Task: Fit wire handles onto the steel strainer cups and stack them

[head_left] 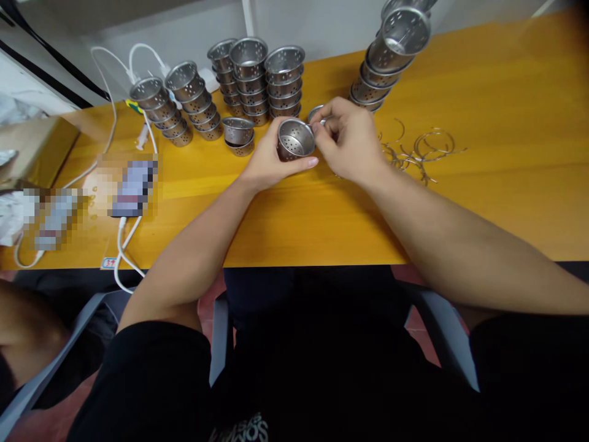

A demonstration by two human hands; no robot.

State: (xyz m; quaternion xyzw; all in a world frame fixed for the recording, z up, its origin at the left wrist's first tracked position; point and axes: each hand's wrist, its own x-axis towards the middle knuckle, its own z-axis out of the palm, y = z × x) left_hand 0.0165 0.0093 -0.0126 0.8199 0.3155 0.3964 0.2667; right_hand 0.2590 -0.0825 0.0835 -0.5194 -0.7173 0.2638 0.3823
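Note:
My left hand (pixel 265 155) is wrapped round a small perforated metal cup (pixel 296 142), its mouth tilted towards me above the table. The thumb lies along the cup's near side. At the cup's right rim, my right hand (pixel 347 140) is closed in a pinch; what sits between the fingertips, if anything, is too small to make out. Partly hidden behind that hand is another metal cup (pixel 315 113). Curved thin wire pieces (pixel 432 145) lie loosely heaped to the right of my right hand. Just left of my left hand stands a short stack of cups (pixel 238 131).
Tall cup stacks (pixel 285 64) line the table's back edge, with a leaning one (pixel 389 55) at the back right. Leftward lie a phone (pixel 133 189), another phone-like device (pixel 59 218), white cables (pixel 120 245) and a cardboard box (pixel 50 144). Another person's limb (pixel 27 325) shows at lower left.

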